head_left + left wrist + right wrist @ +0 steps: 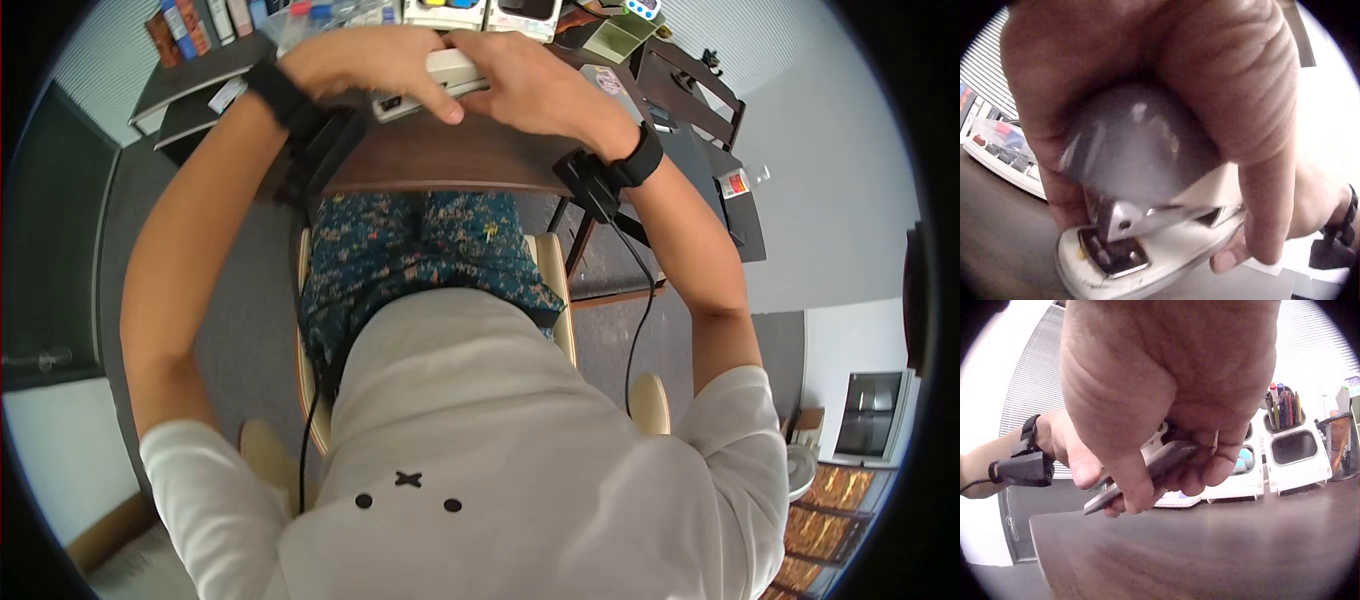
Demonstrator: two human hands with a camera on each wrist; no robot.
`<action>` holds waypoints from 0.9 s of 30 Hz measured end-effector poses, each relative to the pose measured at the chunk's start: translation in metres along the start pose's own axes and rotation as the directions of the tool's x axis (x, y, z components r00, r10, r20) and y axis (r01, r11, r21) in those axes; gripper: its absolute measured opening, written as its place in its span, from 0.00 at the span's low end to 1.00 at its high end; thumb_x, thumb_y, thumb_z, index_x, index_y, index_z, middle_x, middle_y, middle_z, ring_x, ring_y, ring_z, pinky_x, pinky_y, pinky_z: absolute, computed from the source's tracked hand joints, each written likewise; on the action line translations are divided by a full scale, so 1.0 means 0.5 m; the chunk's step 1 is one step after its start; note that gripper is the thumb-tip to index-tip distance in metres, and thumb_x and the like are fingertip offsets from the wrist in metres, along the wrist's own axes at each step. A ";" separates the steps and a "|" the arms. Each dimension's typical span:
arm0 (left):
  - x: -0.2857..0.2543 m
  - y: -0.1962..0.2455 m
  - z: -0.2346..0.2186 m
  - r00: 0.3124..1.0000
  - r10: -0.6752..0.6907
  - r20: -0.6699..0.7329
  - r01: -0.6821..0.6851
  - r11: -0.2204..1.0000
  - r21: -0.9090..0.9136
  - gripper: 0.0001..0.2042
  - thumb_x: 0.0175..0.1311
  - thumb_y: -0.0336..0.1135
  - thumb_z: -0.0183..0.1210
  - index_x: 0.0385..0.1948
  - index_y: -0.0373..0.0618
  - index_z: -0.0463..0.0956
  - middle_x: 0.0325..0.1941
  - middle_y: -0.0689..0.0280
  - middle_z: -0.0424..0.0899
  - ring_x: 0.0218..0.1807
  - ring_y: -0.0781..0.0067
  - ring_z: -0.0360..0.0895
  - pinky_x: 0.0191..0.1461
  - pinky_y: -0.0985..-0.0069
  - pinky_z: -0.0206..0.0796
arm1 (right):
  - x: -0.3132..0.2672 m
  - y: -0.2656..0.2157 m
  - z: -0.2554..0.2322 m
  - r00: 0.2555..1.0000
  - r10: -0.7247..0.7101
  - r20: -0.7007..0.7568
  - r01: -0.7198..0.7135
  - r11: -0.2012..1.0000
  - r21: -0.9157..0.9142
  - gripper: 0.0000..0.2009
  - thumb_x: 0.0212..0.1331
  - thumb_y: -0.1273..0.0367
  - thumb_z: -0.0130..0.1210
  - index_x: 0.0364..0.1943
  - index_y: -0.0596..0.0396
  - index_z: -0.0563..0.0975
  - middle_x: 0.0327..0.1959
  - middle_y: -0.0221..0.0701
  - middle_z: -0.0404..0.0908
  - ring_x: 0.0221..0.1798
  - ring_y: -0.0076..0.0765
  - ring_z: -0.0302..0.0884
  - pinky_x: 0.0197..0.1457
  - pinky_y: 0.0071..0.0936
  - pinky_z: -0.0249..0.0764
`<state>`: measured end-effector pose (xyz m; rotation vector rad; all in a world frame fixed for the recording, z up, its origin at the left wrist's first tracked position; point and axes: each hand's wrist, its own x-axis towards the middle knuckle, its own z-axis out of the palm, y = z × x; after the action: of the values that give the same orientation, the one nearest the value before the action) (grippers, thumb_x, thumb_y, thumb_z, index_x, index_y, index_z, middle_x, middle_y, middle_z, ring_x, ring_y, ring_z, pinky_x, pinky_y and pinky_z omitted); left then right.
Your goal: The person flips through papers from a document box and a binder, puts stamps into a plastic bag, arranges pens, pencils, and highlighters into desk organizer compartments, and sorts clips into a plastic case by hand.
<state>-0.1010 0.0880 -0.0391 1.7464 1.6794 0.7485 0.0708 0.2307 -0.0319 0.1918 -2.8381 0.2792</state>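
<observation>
A white stapler with a grey cap (452, 70) is held between both hands, above the near part of the dark desk (430, 165). My left hand (375, 62) grips its front end from above. In the left wrist view the palm covers the rounded grey nose (1138, 147), fingers on one side and thumb on the other. Below the nose show the metal magazine tip and the anvil plate (1113, 256) on the white base. Around the stapler's rear half my right hand (525, 82) is curled. The base's grey underside (1163, 464) shows between its thumb and fingers.
White organizer boxes (1300, 450) with pens stand along the desk's back, next to a black mesh holder (1340, 447). A clear tray (1004, 137) of small items lies at back left. At right, a bottle (740, 181) sits on another surface.
</observation>
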 end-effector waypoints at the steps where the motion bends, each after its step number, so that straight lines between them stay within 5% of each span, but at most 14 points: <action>1: -0.001 -0.008 0.004 0.999 0.034 -0.040 -0.036 0.998 -0.043 0.28 0.50 0.44 0.80 0.50 0.36 0.85 0.43 0.60 0.90 0.45 0.68 0.84 0.54 0.72 0.73 | 0.004 0.002 -0.001 1.000 0.014 0.010 -0.015 0.999 0.030 0.27 0.55 0.71 0.72 0.59 0.64 0.78 0.43 0.54 0.86 0.48 0.61 0.86 0.52 0.47 0.80; 4: -0.011 0.056 0.000 0.980 -0.197 -0.010 0.196 0.964 0.177 0.27 0.50 0.42 0.80 0.47 0.33 0.84 0.43 0.56 0.90 0.44 0.66 0.85 0.51 0.69 0.75 | 0.002 -0.018 -0.013 0.993 0.048 0.112 -0.047 0.999 -0.012 0.27 0.53 0.74 0.68 0.60 0.65 0.76 0.43 0.55 0.86 0.50 0.66 0.84 0.51 0.51 0.80; 6: -0.002 0.034 0.029 0.978 -0.068 -0.197 0.099 0.983 0.153 0.27 0.51 0.39 0.79 0.49 0.31 0.82 0.43 0.54 0.89 0.44 0.65 0.85 0.52 0.69 0.75 | -0.001 -0.029 -0.011 0.998 -0.011 -0.066 0.009 0.999 -0.034 0.22 0.52 0.73 0.68 0.51 0.65 0.74 0.38 0.52 0.85 0.44 0.65 0.85 0.47 0.54 0.81; 7: 0.005 0.032 0.025 0.991 -0.110 -0.081 0.112 0.994 0.012 0.28 0.52 0.37 0.78 0.53 0.31 0.79 0.45 0.55 0.89 0.45 0.66 0.85 0.52 0.69 0.76 | -0.002 -0.026 -0.019 0.991 -0.072 -0.114 0.065 0.996 -0.068 0.27 0.50 0.75 0.68 0.55 0.65 0.70 0.39 0.51 0.84 0.46 0.65 0.84 0.45 0.54 0.80; 8: 0.010 0.032 0.017 0.986 -0.165 0.010 0.165 0.984 -0.063 0.30 0.54 0.38 0.79 0.57 0.32 0.78 0.48 0.58 0.88 0.49 0.68 0.84 0.54 0.70 0.75 | -0.004 -0.027 -0.034 0.999 0.011 -0.032 -0.013 0.999 -0.043 0.27 0.50 0.75 0.68 0.56 0.62 0.71 0.40 0.49 0.83 0.48 0.64 0.84 0.44 0.55 0.80; 10: 0.005 0.050 0.011 0.995 -0.097 -0.036 0.091 0.986 -0.137 0.32 0.57 0.42 0.79 0.59 0.32 0.77 0.51 0.59 0.88 0.51 0.69 0.83 0.57 0.71 0.73 | -0.021 -0.018 -0.060 0.998 0.056 0.004 -0.057 0.998 0.019 0.27 0.50 0.76 0.68 0.56 0.61 0.71 0.44 0.47 0.83 0.49 0.63 0.84 0.46 0.56 0.80; 11: 0.009 0.067 -0.009 0.994 -0.083 0.069 0.094 0.978 -0.186 0.36 0.59 0.46 0.78 0.64 0.33 0.75 0.55 0.57 0.86 0.57 0.70 0.81 0.62 0.73 0.71 | -0.030 -0.007 -0.081 0.993 0.107 0.049 -0.107 0.994 -0.010 0.25 0.53 0.75 0.68 0.56 0.59 0.73 0.45 0.46 0.83 0.51 0.62 0.84 0.49 0.56 0.79; 14: -0.015 0.058 -0.017 0.985 -0.027 -0.171 -0.003 0.985 -0.173 0.40 0.63 0.49 0.76 0.72 0.36 0.69 0.64 0.52 0.82 0.66 0.64 0.79 0.72 0.66 0.68 | -0.084 0.070 -0.149 0.970 0.244 0.024 -0.236 0.957 -0.169 0.26 0.54 0.70 0.73 0.57 0.56 0.76 0.51 0.47 0.85 0.56 0.61 0.83 0.54 0.52 0.80; 16: -0.034 0.060 -0.053 0.982 -0.028 -0.186 0.007 0.994 -0.109 0.35 0.66 0.49 0.73 0.69 0.38 0.72 0.65 0.53 0.81 0.65 0.62 0.80 0.71 0.63 0.69 | -0.146 0.161 -0.195 0.964 0.246 -0.100 -0.257 0.959 -0.119 0.28 0.54 0.69 0.74 0.59 0.57 0.77 0.52 0.49 0.85 0.53 0.58 0.84 0.55 0.46 0.80; 18: -0.049 0.049 -0.086 0.992 -0.103 -0.080 0.099 0.994 -0.054 0.30 0.67 0.47 0.72 0.66 0.39 0.76 0.63 0.56 0.83 0.62 0.61 0.82 0.68 0.64 0.72 | -0.195 0.219 -0.251 0.761 0.649 0.010 -0.649 0.760 0.041 0.29 0.56 0.67 0.74 0.61 0.61 0.76 0.50 0.49 0.86 0.49 0.53 0.84 0.54 0.41 0.78; 20: -0.063 0.016 -0.096 0.987 -0.127 -0.093 0.122 0.991 -0.059 0.27 0.68 0.44 0.71 0.63 0.39 0.78 0.59 0.58 0.85 0.56 0.63 0.85 0.62 0.65 0.74 | -0.261 0.287 -0.248 0.648 0.745 -0.157 -0.756 0.655 -0.014 0.29 0.60 0.66 0.72 0.63 0.63 0.75 0.47 0.47 0.85 0.46 0.48 0.83 0.53 0.41 0.77; 24: -0.068 -0.017 -0.111 0.968 -0.175 -0.180 0.175 0.984 -0.017 0.23 0.67 0.43 0.71 0.56 0.35 0.80 0.48 0.55 0.88 0.44 0.61 0.85 0.50 0.67 0.78 | -0.363 0.399 -0.186 0.559 0.816 -0.146 -0.820 0.570 0.052 0.29 0.63 0.63 0.70 0.63 0.65 0.73 0.49 0.49 0.84 0.49 0.47 0.82 0.55 0.40 0.77; 27: -0.088 -0.019 -0.120 0.956 -0.250 -0.153 0.240 0.967 -0.080 0.20 0.66 0.42 0.71 0.53 0.37 0.82 0.42 0.56 0.89 0.39 0.62 0.86 0.44 0.67 0.77 | -0.359 0.393 -0.142 0.612 0.779 -0.132 -0.775 0.625 0.097 0.24 0.69 0.64 0.67 0.61 0.66 0.75 0.51 0.49 0.86 0.52 0.45 0.83 0.59 0.40 0.76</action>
<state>-0.1541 0.0461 -0.0063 1.4331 1.9181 0.8352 0.2293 0.4553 -0.0510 -1.0591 -2.5613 0.4797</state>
